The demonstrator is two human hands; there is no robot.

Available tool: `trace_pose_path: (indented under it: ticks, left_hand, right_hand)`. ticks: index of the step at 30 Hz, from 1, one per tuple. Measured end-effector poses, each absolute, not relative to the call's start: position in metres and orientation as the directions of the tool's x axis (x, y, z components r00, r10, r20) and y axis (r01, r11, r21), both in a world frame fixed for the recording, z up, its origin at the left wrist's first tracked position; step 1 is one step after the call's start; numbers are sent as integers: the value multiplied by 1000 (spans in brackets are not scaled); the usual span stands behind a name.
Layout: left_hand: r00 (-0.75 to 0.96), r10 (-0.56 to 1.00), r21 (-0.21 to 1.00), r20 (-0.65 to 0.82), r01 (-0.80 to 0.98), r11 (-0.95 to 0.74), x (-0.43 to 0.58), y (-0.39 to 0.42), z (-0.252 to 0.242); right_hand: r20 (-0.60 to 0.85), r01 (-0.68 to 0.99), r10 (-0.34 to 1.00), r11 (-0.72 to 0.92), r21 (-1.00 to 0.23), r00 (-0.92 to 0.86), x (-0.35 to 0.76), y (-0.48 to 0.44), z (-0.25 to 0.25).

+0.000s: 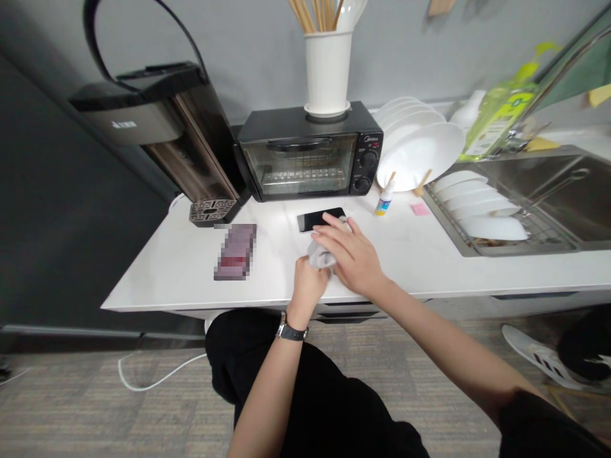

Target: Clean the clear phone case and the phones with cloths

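A crumpled whitish cloth is bunched between my two hands, above the front part of the white counter. My left hand, with a dark-strapped watch on its wrist, is closed around the lower end of the cloth. Over the top of it lies my right hand, its fingers stretched out toward the left; a bit of cloth shows by its fingertips. Just beyond the fingers, a dark smartphone lies flat, its right part partly covered by my right hand. A small white bottle with a blue and yellow label stands to the right.
A pixelated purplish flat object lies at left. Behind are a water dispenser and a toaster oven bearing a white utensil pot. White plates, a pink note and a sink are right. A shoe shows below.
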State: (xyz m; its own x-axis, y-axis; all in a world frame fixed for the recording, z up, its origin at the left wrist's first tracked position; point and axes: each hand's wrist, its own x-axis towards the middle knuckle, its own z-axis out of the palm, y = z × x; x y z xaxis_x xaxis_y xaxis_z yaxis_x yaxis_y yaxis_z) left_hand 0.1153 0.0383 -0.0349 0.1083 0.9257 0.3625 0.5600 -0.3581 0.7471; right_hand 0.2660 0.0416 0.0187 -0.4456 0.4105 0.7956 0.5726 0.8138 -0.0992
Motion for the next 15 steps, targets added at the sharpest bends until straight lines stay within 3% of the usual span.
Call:
trace_pose_path:
  ticks: [5, 9, 11, 13, 15]
  left_hand:
    - [101, 943, 776, 316, 544, -318, 119, 32, -27]
    - [-48, 925, 841, 378, 436, -321, 110, 26, -26]
    - [-55, 912, 834, 407, 429, -346, 103, 24, -28]
    - [-11, 904, 811, 427, 446, -378, 99, 22, -30]
    - [56, 888, 772, 456, 471, -426, 97, 21, -30]
  right_hand:
    - [846, 624, 526, 693, -362, -94, 293, 58, 15]
    - [676, 617, 718, 459, -640, 167, 326, 62, -5]
    - [580, 563, 743, 337, -755, 333, 341, 57, -14]
    - [558, 527, 683, 289, -799, 471, 350, 50, -20]
    - [612, 565, 655, 326, -758, 442, 350, 43, -22]
